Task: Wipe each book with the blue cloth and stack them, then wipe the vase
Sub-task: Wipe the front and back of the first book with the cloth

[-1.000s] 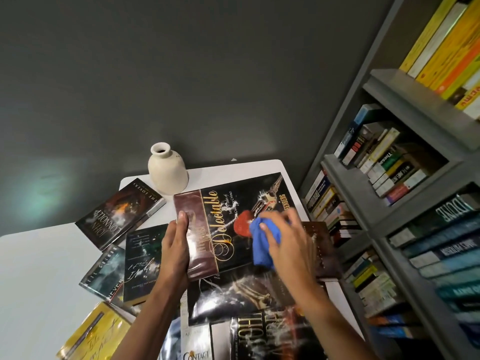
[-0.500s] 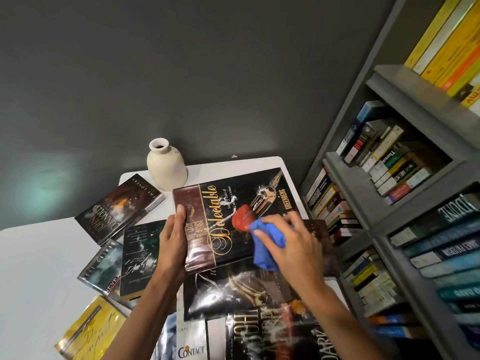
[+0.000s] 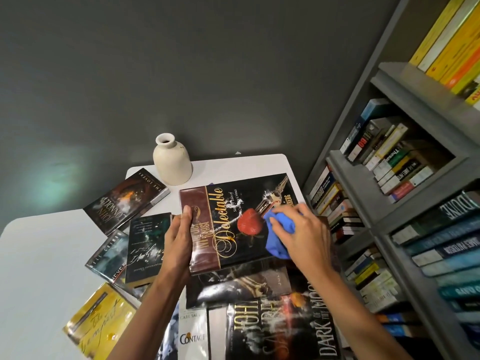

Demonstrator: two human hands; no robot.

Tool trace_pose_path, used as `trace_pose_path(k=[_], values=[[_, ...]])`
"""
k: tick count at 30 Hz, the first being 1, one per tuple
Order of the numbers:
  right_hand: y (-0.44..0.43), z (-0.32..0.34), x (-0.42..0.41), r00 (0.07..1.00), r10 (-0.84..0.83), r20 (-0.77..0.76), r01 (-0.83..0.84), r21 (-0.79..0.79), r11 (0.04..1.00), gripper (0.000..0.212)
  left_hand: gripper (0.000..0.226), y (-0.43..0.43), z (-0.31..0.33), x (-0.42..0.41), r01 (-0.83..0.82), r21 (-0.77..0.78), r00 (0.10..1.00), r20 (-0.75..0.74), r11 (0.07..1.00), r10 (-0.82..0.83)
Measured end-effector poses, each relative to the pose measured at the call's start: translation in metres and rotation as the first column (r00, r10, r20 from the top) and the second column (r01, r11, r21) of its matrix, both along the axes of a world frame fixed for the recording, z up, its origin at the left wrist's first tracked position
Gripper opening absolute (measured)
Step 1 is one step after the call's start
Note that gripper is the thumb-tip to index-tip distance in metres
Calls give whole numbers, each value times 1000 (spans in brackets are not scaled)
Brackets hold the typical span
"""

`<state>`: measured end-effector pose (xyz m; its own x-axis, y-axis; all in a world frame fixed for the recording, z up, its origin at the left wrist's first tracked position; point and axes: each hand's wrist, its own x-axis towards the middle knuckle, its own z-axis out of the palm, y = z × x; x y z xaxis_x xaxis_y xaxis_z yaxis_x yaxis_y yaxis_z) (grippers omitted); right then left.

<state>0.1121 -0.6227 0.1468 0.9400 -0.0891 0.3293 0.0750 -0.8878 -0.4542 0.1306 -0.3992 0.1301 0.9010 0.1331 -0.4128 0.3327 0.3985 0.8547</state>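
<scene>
**Blue cloth pressed to the Delectable cover**

We find the right hand (image 3: 304,235) clenched round the blue cloth (image 3: 280,236), fingers curled over the bunched fabric and pressing it down on the Delectable book (image 3: 231,219). The cloth sits under the fingers and the palm. One fold sticks out to the left of the fingers and another below them, toward the near edge of the cover. It touches the cover just beside the printed red fruit, on the right half of the book.

The left hand (image 3: 179,245) grasps the same book by its left edge — along the brown band beside the title — with one digit laid up over the band. The two hands are apart, with the title lettering between them.

The book lies over other books spread on the white table (image 3: 246,166). Whether it rests on them or is held a little clear, we cannot tell. A dark book (image 3: 239,284) shows from under its near edge, and nearer to us lie the Dark of the Moon book (image 3: 285,331) and the Contact book (image 3: 192,333). Left of the left hand we see a dark green book (image 3: 146,248), a Never book (image 3: 109,258) partly under it, the John Connolly book (image 3: 124,201) farther off, and a yellow book (image 3: 98,323) at the near left.

The vase (image 3: 172,161), cream and narrow-necked, stands upright at the far side of the table, just beyond the far left corner of the Delectable book, and neither hand touches it. A grey bookshelf (image 3: 363,193) packed with books fills the right side.
</scene>
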Motion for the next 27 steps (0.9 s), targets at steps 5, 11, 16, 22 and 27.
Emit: trace_pose_path(k=[5, 11, 16, 22, 27], values=[[37, 5, 4, 994, 104, 13, -104, 4, 995, 21, 39, -7, 0, -1, -3, 44, 1000, 22, 999, 2], [-8, -8, -18, 1000, -9, -13, 9, 20, 1000, 22, 32, 1, -8, -1, -29, 53, 999, 22, 998, 28], [-7, 10, 21, 989, -138, 55, 141, -45, 989, 20, 27, -4, -9, -1, -11, 29, 999, 43, 1000, 9], [-4, -9, -4, 997, -78, 7, 78, -1, 997, 19, 30, 4, -9, 0, -32, 52, 997, 65, 998, 29], [-11, 2, 31, 977, -212, 27, 212, -23, 977, 20, 32, 1, -8, -3, 7, 36, 997, 74, 999, -10]])
